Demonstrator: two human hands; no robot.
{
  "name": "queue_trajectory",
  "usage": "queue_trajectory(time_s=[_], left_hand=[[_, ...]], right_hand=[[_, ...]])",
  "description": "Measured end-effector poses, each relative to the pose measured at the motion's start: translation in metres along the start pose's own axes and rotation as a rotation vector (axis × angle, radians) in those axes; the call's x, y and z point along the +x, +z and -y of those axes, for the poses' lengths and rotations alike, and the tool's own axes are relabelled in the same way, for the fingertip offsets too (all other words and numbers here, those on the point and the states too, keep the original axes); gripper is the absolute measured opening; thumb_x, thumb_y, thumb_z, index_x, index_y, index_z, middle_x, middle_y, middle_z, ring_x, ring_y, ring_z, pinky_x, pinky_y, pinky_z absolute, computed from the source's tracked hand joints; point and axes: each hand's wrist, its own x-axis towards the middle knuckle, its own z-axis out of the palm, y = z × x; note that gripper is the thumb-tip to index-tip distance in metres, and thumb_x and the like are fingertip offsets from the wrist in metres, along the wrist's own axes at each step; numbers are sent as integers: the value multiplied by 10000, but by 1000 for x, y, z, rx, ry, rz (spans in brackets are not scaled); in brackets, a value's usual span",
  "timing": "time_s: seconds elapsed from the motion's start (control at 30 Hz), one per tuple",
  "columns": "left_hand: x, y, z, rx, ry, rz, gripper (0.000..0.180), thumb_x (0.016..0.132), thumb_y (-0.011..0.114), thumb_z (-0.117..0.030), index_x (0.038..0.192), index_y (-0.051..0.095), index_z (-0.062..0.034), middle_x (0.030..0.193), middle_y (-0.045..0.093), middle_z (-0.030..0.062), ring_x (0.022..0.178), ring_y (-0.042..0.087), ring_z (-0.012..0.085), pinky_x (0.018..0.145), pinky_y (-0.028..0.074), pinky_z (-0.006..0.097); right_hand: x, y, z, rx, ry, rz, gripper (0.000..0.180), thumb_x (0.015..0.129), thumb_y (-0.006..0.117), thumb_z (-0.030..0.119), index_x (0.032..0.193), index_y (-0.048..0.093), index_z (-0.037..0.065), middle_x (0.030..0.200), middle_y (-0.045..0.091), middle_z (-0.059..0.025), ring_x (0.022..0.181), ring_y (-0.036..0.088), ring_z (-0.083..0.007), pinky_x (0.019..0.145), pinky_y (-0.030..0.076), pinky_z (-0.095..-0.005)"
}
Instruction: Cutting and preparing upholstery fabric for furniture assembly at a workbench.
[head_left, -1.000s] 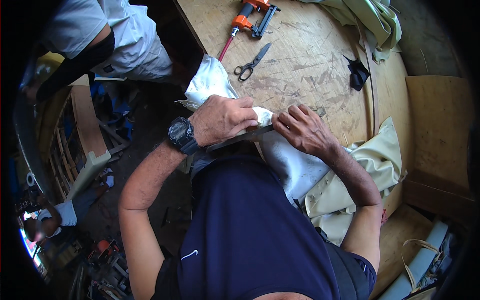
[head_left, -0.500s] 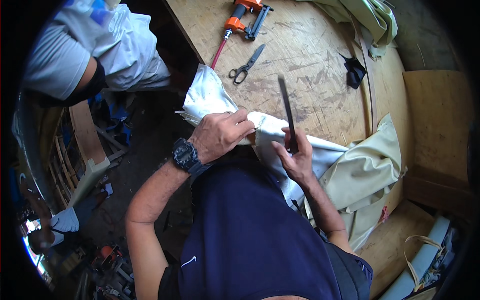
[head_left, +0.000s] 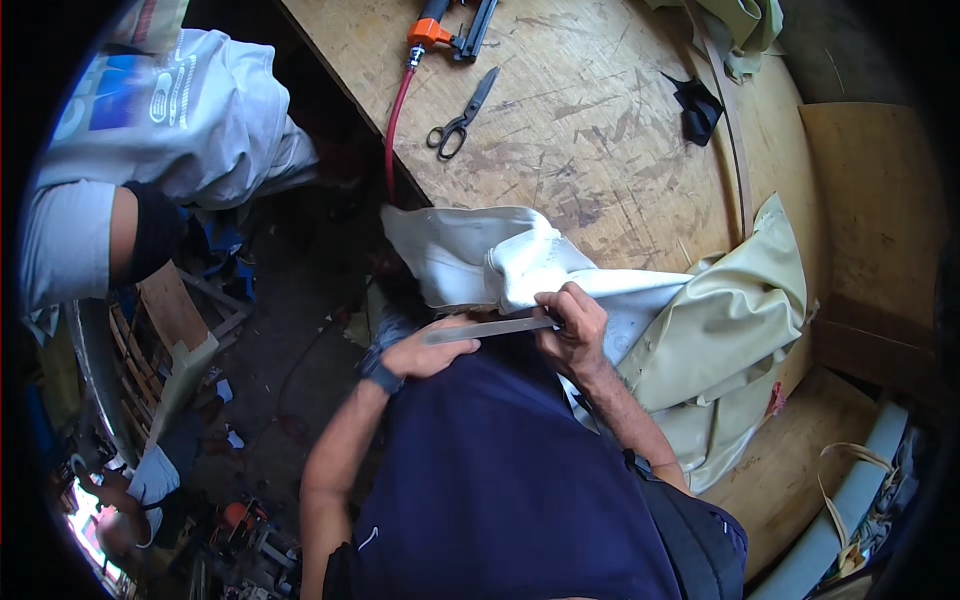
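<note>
Holding grey strip point(head_left: 492, 328), right hand point(head_left: 577, 332) angled inward — left hand point(head_left: 416, 354) below

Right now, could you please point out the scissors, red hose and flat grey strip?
Scissors point(head_left: 465, 118): head view, near the pivot.
Red hose point(head_left: 394, 125): head view, along its middle.
Flat grey strip point(head_left: 491, 328): head view, its flat middle.

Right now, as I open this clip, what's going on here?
The right hand of the person at work holds a flat grey strip, which reaches leftward over the left hand; whether the left hand grips anything is unclear. White material lies bunched just beyond them, with cream material to the right. On the wooden table rest scissors and an orange and black tool. A co-worker is at upper left.
</note>
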Motion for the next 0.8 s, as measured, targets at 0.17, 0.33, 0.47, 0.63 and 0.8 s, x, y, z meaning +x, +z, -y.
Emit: queue_trajectory(time_s=[0.17, 0.33, 0.47, 0.63, 0.8], left_hand=[[66, 14, 28, 28, -3, 0, 379, 1047, 538, -138, 1378, 626, 26, 1398, 657, 220, 1304, 613, 341, 1124, 463, 398], [62, 16, 34, -59, 23, -698, 423, 1048, 499, -60, 1461, 529, 26, 1422, 653, 203, 1339, 617, 300, 1135, 465, 429], [42, -9, 5, -1261, 339, -684, 558, 1131, 460, -406, 1575, 464, -67, 1583, 534, 102, 1439, 521, 294, 1210, 416, 486], [32, -13, -26, -1491, 351, -398, 768, 1050, 452, -641, 1603, 444, -109, 1606, 513, 98, 1471, 487, 308, 1213, 391, 541], [34, -16, -23, -1587, 408, -128, 823, 1022, 442, -694, 1623, 410, -134, 1636, 476, 87, 1480, 479, 316, 1221, 377, 552]], right_hand=[[2, -8, 11, -92, -123, 28, 262, 692, 770, -81, 917, 689, 25, 694, 529, -82, 599, 586, -247, 538, 453, -375], [-14, -10, 5, -106, -122, 88, 252, 704, 797, -29, 921, 682, 27, 705, 527, -84, 602, 582, -264, 539, 449, -395], [-19, 3, -2, -123, -163, 159, 233, 721, 792, 40, 913, 659, 46, 733, 524, -83, 636, 590, -269, 557, 460, -410], [-14, -3, -4, -192, -260, 319, 220, 754, 759, 70, 936, 635, 60, 800, 537, -68, 709, 612, -242, 615, 479, -376], [-12, 0, -9, -203, -281, 305, 208, 791, 735, 87, 971, 635, 58, 835, 550, -65, 736, 615, -230, 638, 483, -377]])
